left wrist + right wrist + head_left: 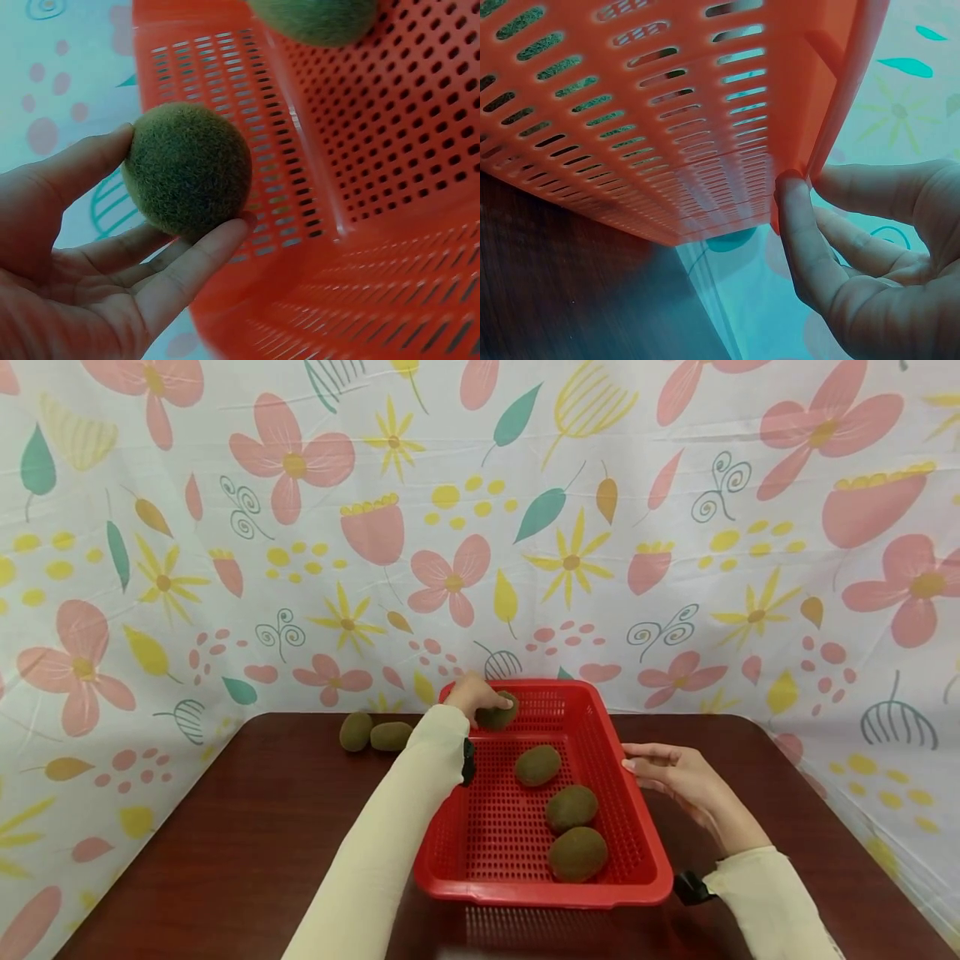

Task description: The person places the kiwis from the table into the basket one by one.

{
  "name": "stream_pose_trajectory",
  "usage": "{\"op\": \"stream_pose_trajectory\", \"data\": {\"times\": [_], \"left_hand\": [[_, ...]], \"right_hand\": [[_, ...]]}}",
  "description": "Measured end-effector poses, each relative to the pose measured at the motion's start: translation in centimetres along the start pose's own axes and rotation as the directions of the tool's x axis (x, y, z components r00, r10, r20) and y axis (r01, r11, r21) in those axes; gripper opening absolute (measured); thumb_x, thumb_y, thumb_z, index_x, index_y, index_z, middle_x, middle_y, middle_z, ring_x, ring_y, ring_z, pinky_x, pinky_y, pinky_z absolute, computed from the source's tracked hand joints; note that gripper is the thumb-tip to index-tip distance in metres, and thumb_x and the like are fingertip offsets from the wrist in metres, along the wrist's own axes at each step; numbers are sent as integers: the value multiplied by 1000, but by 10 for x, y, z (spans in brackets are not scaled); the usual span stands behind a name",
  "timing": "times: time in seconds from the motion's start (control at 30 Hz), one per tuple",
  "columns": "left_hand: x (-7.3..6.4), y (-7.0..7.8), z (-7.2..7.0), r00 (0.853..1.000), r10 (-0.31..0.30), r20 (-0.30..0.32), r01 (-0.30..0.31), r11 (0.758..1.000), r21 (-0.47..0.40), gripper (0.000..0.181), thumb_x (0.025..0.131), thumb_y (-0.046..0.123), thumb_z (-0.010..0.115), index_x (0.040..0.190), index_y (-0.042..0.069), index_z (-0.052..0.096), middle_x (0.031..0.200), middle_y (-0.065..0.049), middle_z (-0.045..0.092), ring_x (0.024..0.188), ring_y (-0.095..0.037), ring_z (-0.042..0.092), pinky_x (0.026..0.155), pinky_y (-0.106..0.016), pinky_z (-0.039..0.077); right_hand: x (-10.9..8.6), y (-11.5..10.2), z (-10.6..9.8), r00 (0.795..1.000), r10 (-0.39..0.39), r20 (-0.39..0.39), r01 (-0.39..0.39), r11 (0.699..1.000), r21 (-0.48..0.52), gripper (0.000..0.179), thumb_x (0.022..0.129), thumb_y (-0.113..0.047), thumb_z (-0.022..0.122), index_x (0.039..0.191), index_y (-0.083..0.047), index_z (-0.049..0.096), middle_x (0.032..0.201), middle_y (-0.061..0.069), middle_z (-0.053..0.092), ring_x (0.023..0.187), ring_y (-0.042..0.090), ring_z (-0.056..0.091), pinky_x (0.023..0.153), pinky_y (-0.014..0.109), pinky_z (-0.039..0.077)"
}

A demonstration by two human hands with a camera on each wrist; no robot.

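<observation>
Far left on the dark table (247, 827), two loose kiwis (372, 733) lie side by side, touching, just beside the red basket (637, 827). My left hand (468, 693) reaches over the basket's far left corner, thumb and fingers curled around a fuzzy kiwi (187, 169), held above the perforated floor. The grip sits low on the fruit, so I judge it could roll off my fingertips and drop onto the mesh. Three more kiwis (570, 810) rest in a line inside. At the right, my right hand (678, 777) pinches the basket's rim with thumb and fingertips; a light hold, so the basket might slide or tip if bumped.
</observation>
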State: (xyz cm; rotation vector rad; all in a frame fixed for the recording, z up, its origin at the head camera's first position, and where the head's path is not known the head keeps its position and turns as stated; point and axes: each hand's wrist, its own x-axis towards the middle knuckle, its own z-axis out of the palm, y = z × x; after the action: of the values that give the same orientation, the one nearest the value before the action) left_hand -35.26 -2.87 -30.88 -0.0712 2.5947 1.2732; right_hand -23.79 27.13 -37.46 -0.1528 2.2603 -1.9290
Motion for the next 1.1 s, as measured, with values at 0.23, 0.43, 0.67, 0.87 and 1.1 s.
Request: {"op": "stream_pose_trajectory", "data": {"times": [0.23,0.43,0.67,0.87,1.1], "left_hand": [[4,-13,16,998,37,-46,-26,974,225,49,82,25,78,116,-5,61,115,-18,61,103,-31,61,84,-41,53],[7,-22,27,1000,7,1,-7,963,270,57,82,25,78,125,-5,58,127,-19,57,113,-31,56,94,-42,48],[6,-27,33,998,-18,53,-2,940,341,60,83,26,77,129,-5,55,133,-19,53,117,-31,53,95,-41,47],[10,-30,37,996,-30,79,-5,909,416,68,86,29,74,137,-5,46,135,-18,51,121,-30,52,95,-39,48],[10,-28,40,997,-20,71,-12,903,431,53,87,25,74,128,-3,55,128,-16,56,115,-29,56,92,-38,50]], "right_hand": [[1,-1,0,1000,4,-3,-4,1000,1,60,92,-19,67,137,12,43,103,4,71,90,16,70,82,31,55],[1,1,1,1000,11,-8,-11,1000,-17,60,91,-20,68,138,10,44,103,4,71,91,18,70,82,31,55],[0,-1,1,1000,11,-9,-11,1000,-4,61,91,-20,68,138,11,44,104,4,71,91,17,70,81,31,55],[0,-1,0,1000,2,-4,-2,1000,-4,60,92,-19,67,138,12,43,105,5,71,91,17,70,82,31,55],[1,0,1,1000,12,-17,-12,1000,-16,62,91,-21,68,138,10,43,104,3,71,91,17,70,84,33,55]]}}
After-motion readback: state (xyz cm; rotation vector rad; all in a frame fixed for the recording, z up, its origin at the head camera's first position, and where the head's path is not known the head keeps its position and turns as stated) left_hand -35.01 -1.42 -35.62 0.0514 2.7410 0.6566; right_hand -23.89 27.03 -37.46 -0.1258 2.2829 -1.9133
